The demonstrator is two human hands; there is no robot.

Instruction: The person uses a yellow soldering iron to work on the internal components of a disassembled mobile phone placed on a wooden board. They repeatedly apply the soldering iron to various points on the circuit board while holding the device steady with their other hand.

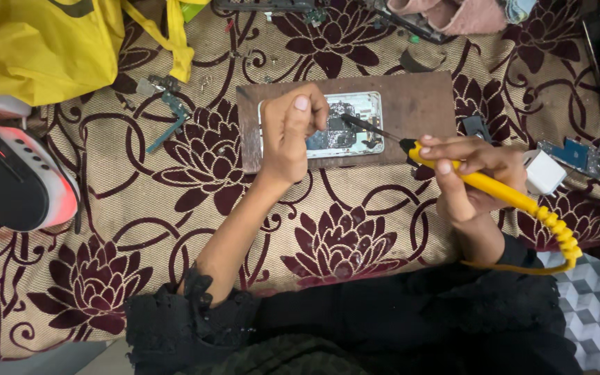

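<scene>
Just one opened phone (345, 125), one soldering iron (480, 182), two hands

A yellow cloth bag (39, 42) lies in the upper left of the frame, a black-and-white device with a red glow (15, 173) at the left edge, pink fabric (453, 15) at the top, and a white charger block (544, 171) beside a small blue circuit board (576, 155) at the right, all on a beige cloth with maroon flowers (140, 229).

The left hand (290, 135) hides part of the open phone (345, 125). The yellow bag (43, 42) runs off the top edge.
</scene>
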